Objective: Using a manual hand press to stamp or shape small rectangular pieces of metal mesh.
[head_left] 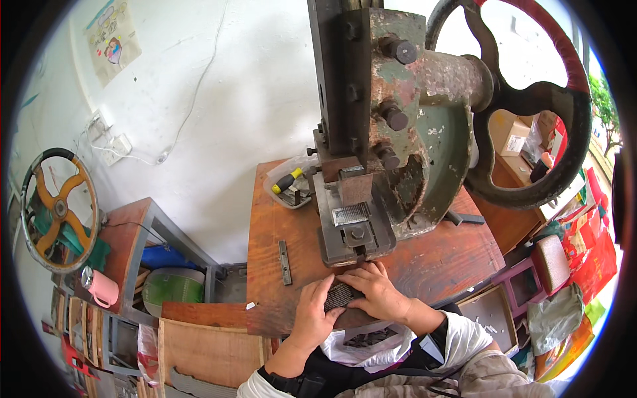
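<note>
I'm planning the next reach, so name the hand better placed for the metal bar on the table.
Likely the left hand: the metal bar lies nearer it, while the right hand sits farther across.

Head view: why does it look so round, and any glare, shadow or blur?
Head view: dark surround and bowed edges, from the fisheye lens; same head view: glare whitens the background behind the big wheel, and a soft shadow marks the wall left of the press; head view again: left hand, right hand and ridged block look fairly sharp.
</note>
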A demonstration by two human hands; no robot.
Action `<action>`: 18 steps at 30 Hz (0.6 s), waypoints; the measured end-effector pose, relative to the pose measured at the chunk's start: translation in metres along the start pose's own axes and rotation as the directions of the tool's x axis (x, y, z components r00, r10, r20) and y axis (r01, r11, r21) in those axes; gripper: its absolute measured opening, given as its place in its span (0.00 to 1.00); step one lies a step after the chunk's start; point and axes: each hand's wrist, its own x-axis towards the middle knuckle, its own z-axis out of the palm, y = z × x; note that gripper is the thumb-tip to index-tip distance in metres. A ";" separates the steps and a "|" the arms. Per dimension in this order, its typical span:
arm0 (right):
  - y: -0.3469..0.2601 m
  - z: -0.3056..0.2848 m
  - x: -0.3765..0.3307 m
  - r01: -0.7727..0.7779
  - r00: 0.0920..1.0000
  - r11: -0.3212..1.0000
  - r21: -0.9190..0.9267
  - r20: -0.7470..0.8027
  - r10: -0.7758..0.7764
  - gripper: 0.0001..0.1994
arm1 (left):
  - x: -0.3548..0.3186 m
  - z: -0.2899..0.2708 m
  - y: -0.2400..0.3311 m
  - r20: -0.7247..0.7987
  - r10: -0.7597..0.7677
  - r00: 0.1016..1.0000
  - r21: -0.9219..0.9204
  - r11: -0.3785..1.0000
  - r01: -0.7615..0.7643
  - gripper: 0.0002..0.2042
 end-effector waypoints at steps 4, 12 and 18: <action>0.006 -0.001 0.007 -0.039 0.997 0.990 0.133 0.070 0.030 0.32 | -0.002 -0.001 0.004 -0.036 -0.025 0.999 -0.006 1.000 0.025 0.32; -0.013 -0.003 -0.018 -0.173 0.975 0.896 -0.409 0.060 0.216 0.44 | -0.004 0.003 0.003 -0.033 0.093 0.995 0.159 0.983 -0.086 0.29; -0.012 0.005 -0.012 -0.116 0.954 0.936 -0.331 0.225 0.198 0.49 | -0.006 0.007 0.009 0.022 0.064 0.998 0.175 0.982 -0.067 0.32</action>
